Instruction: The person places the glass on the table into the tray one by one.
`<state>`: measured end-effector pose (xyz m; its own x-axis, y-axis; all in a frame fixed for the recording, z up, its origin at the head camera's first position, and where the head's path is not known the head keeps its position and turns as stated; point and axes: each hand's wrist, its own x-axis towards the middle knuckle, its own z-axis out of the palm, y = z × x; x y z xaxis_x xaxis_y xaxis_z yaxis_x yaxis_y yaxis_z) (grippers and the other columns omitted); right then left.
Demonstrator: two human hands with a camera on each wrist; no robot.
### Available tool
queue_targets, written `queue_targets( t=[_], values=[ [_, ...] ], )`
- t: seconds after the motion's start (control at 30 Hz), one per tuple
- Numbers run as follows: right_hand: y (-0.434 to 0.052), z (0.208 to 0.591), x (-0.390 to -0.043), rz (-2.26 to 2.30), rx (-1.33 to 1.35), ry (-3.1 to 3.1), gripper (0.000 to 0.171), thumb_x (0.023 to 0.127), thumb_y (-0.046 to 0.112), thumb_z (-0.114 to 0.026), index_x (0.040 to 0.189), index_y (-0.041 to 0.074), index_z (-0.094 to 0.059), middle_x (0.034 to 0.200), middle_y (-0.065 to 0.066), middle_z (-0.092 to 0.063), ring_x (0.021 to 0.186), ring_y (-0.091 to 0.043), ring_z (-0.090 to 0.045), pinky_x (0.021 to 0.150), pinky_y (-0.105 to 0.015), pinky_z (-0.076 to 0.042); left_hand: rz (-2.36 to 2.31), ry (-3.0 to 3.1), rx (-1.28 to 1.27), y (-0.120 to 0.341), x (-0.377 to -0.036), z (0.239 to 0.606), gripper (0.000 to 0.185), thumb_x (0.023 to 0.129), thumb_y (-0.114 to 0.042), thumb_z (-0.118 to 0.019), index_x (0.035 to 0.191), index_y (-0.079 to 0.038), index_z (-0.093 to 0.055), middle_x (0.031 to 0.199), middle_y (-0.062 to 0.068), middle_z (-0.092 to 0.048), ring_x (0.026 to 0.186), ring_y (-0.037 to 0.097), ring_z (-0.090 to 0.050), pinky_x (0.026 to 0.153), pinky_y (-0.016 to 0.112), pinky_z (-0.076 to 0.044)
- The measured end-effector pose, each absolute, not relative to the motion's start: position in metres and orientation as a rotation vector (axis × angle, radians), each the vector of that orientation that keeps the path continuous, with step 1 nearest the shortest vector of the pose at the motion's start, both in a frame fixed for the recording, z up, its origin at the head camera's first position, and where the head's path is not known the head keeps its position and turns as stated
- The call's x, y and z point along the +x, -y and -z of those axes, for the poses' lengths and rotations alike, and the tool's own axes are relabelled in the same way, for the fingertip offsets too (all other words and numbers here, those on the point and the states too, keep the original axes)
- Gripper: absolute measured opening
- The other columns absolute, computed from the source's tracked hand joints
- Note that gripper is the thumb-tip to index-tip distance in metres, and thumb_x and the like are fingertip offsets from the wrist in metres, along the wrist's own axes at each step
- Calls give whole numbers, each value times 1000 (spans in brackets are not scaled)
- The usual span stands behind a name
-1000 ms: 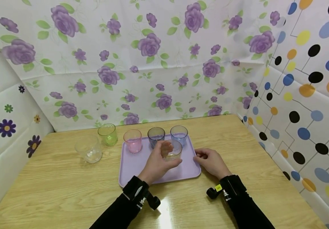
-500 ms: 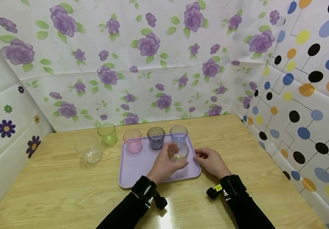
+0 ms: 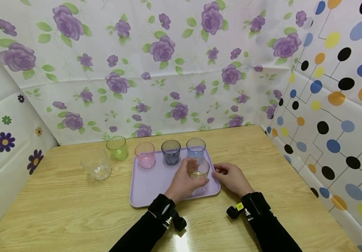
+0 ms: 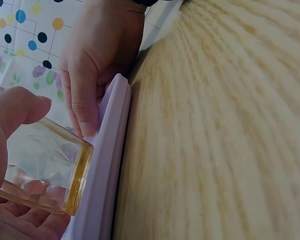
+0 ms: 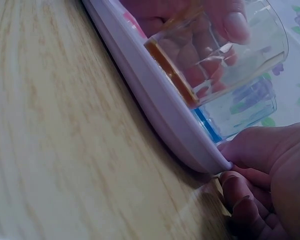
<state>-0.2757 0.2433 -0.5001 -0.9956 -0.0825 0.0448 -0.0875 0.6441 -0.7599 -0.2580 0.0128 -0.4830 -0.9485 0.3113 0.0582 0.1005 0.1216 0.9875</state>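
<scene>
Amber glass (image 3: pixel 198 169) gripped by left hand (image 3: pixel 184 182), tray (image 3: pixel 149 185)

Clear glossy glass (image 3: pixel 198 168); matt plastic tray (image 3: pixel 149 185)

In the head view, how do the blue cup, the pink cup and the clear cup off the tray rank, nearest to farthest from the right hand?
From the right hand:
1. Blue cup, tray's back right.
2. Pink cup, tray's back left.
3. Clear cup, on the table left of the tray.
</scene>
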Motion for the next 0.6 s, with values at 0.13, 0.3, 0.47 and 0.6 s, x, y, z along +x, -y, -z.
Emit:
queue_targets(
  t=[0.13,0.3,0.47,0.6],
  values=[
    [-242,499,-275,-1317,149,2838,38,101,22,-79,136,5,-77,109,-5,-77,97,-15,-67,90,-32,-53,-1948,-2209,427,-16,-259,484,80,91,-13,-89,155,-1,-42,160,23,-52,153,38,-50,127,53,-42],
    [-242,498,-274,-1302,159,2839,37,102,22,-79,135,5,-77,109,-6,-78,97,-15,-67,89,-29,-52,-1943,-2213,416,-19,-258,485,79,91,-14,-89,155,-3,-42,159,21,-53,153,36,-51,126,52,-44],
    [-243,499,-275,-1309,153,2836,37,102,21,-78,135,6,-77,109,-5,-78,97,-14,-67,90,-31,-52,-1940,-2207,397,-23,-258,485,79,90,-14,-90,154,-6,-43,162,18,-51,154,35,-50,128,51,-42],
    [-243,500,-275,-1309,154,2839,36,102,21,-78,135,6,-77,109,-5,-78,97,-14,-66,90,-31,-52,-1943,-2189,401,-25,-258,485,78,91,-13,-89,153,-6,-43,165,18,-49,156,36,-48,128,52,-41]
  ],
)
